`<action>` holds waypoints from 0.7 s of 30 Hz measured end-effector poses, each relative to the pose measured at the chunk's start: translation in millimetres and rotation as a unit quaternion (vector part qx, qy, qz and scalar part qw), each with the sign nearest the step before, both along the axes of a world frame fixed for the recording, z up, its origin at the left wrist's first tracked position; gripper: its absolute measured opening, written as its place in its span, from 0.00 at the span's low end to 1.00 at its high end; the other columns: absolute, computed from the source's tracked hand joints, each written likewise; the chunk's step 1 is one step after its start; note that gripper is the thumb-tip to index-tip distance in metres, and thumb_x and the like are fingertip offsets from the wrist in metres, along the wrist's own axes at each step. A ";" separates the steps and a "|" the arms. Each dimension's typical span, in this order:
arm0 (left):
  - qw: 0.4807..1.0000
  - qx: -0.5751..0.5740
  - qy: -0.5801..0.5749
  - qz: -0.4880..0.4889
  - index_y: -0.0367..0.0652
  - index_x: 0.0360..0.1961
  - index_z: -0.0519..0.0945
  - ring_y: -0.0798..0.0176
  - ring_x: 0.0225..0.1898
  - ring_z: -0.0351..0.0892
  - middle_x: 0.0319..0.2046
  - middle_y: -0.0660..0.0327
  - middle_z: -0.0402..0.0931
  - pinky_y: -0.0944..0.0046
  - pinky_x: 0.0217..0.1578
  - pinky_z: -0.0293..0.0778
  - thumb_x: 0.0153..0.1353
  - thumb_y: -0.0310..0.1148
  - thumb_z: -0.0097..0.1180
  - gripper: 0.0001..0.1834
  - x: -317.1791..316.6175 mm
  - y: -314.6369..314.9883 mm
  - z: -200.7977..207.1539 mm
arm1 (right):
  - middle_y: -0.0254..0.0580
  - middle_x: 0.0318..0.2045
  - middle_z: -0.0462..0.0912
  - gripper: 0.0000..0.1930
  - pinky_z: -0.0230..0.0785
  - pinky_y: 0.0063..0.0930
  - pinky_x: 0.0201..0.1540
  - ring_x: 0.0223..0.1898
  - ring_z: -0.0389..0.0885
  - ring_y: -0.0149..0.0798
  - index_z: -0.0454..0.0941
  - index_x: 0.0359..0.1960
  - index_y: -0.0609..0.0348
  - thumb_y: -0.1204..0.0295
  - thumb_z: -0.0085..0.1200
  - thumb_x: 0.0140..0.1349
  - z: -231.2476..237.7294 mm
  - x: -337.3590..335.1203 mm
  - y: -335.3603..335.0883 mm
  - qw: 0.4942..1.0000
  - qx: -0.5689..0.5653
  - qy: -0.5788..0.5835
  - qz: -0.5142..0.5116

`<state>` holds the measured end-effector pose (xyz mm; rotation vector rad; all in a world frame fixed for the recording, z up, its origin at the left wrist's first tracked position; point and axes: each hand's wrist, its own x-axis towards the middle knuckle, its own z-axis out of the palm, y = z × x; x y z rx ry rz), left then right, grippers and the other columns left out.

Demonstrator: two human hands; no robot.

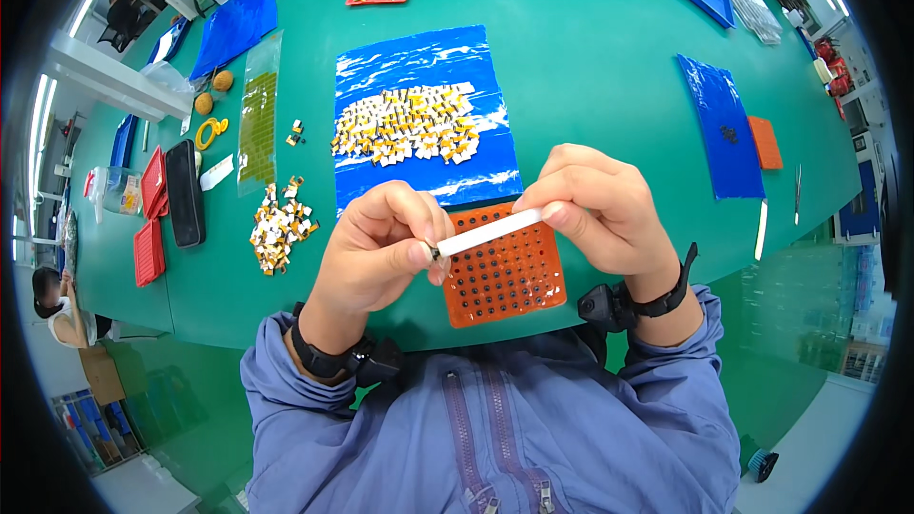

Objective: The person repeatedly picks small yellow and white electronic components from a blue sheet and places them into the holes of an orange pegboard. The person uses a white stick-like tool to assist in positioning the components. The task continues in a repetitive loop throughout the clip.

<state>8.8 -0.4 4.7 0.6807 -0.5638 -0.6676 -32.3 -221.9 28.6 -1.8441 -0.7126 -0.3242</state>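
A slim white stick [490,231] is slanting over the far part of the orange tray [558,290], held between two hands. The left hand [374,243], beside the tray's left edge, is pinching the stick's left end with thumb and fingers, and a tiny dark piece [434,252] is showing at those fingertips; whether it is joined to the stick I cannot tell. The right hand [602,214], over the tray's far right corner, is grasping the other end between thumb and forefinger.

The stick is looking light, smooth and fairly stiff, so a gentle pinch near each end should be enough. The dark piece is seeming easier to drop or damage, calling for fingertip care.

Just beyond the tray, a blue sheet [381,55] is carrying a pile of white-and-yellow pieces [409,124]; to the tray's left, a smaller heap [279,233] is lying where a swinging wrist could be scattering it. The table's near edge is running close in front of the tray. To the tray's right, green tabletop [719,238] is giving more room for moving.
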 end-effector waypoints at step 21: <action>0.977 0.107 -0.042 0.179 0.39 0.30 0.68 0.71 0.27 0.68 0.26 0.61 0.69 0.73 0.28 0.66 0.56 0.22 0.48 0.02 4.1 -1.9 -0.2 | 0.35 0.20 0.77 0.06 0.61 0.20 0.18 0.16 0.71 0.30 0.77 0.24 0.60 0.78 0.60 0.44 3.0 -1.5 2.0 0.993 0.091 -0.062 -0.035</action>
